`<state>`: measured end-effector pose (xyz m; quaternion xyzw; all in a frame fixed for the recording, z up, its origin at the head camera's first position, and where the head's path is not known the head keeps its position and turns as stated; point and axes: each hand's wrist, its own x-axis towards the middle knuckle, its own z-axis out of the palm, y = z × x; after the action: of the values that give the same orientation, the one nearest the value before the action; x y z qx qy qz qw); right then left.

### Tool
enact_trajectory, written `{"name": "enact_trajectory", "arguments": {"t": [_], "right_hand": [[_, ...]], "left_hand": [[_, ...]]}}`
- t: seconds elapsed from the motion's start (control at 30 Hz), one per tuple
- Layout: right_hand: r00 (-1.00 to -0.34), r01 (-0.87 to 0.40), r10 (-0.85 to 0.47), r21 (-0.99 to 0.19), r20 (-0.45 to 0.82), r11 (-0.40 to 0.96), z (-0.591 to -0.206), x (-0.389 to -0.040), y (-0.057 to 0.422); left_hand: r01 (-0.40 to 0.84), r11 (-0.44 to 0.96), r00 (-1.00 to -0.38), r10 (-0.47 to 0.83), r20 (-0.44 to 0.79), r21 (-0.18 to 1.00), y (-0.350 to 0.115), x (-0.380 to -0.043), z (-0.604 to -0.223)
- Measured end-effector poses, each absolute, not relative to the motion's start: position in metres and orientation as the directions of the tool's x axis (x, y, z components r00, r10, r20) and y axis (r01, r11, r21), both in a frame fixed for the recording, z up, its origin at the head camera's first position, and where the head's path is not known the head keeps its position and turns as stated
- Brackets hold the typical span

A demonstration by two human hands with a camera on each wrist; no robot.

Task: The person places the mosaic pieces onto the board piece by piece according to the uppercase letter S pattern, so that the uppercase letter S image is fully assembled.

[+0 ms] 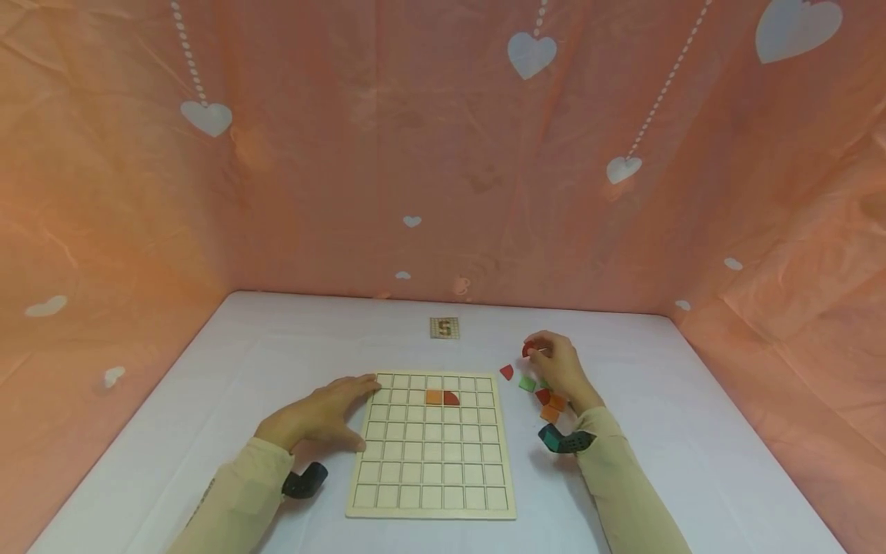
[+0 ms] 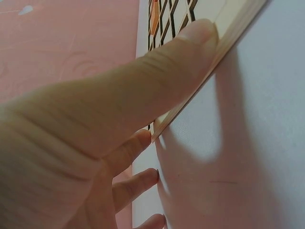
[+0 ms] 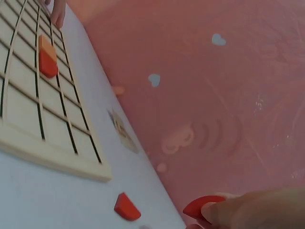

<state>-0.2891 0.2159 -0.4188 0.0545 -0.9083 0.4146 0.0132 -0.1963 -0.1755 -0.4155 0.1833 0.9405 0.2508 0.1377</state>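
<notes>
A pale wooden grid board (image 1: 429,514) lies on the white table. One of its cells holds an orange square tile (image 1: 434,397), and the cell to the right holds a red quarter-round tile (image 1: 451,398). My left hand (image 1: 320,415) rests along the board's left edge, its thumb (image 2: 190,47) on the rim and its fingers spread. Between thumb and fingers, my right hand (image 1: 559,369) pinches a red curved-edged tile (image 3: 196,207) above the table, right of the board. Its fingers partly hide that tile. A loose red tile (image 1: 507,372) lies nearby.
Below the right hand lie a green tile (image 1: 527,383), a dark red tile (image 1: 543,396) and orange tiles (image 1: 550,414), partly overlapping. A small patterned card (image 1: 444,328) marked like an S lies behind the board. Orange cloth (image 1: 443,192) with hearts surrounds the table.
</notes>
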Motion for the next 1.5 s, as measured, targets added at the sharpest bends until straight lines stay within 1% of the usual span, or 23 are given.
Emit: {"name": "enact_trajectory", "arguments": {"t": [0.2, 0.3, 0.5, 0.7, 0.8, 1.0, 1.33, 1.5], "right_hand": [[-0.977, -0.215, -0.136, -0.744, 0.167, 0.633, -0.413, -0.287, 0.208], [-0.969, -0.245, -0.153, -0.74, 0.191, 0.627, -0.411, -0.286, 0.204], [-0.963, -0.267, -0.196, -0.765, 0.186, 0.586, -0.406, -0.284, 0.195], [-0.961, -0.27, -0.204, -0.792, 0.187, 0.547, -0.402, -0.279, 0.186], [-0.953, -0.296, -0.221, -0.779, 0.205, 0.552, -0.401, -0.276, 0.182], [-0.948, -0.303, -0.254, -0.787, 0.192, 0.537, -0.401, -0.27, 0.172], [-0.921, -0.37, -0.321, -0.759, 0.221, 0.536, -0.406, -0.267, 0.158], [-0.914, -0.379, -0.346, -0.753, 0.213, 0.538, -0.411, -0.265, 0.151]], "left_hand": [[0.278, 0.803, -0.892, 0.419, -0.168, 0.527, -0.175, -0.196, -0.413], [0.287, 0.801, -0.889, 0.427, -0.167, 0.526, -0.175, -0.196, -0.412], [0.275, 0.808, -0.89, 0.419, -0.181, 0.521, -0.175, -0.198, -0.413], [0.272, 0.812, -0.895, 0.411, -0.175, 0.515, -0.175, -0.196, -0.411], [0.261, 0.813, -0.898, 0.402, -0.178, 0.521, -0.174, -0.195, -0.411], [0.233, 0.819, -0.903, 0.382, -0.196, 0.523, -0.175, -0.193, -0.413], [0.232, 0.823, -0.905, 0.378, -0.194, 0.519, -0.174, -0.193, -0.413], [0.243, 0.822, -0.902, 0.386, -0.191, 0.515, -0.173, -0.194, -0.412]]}}
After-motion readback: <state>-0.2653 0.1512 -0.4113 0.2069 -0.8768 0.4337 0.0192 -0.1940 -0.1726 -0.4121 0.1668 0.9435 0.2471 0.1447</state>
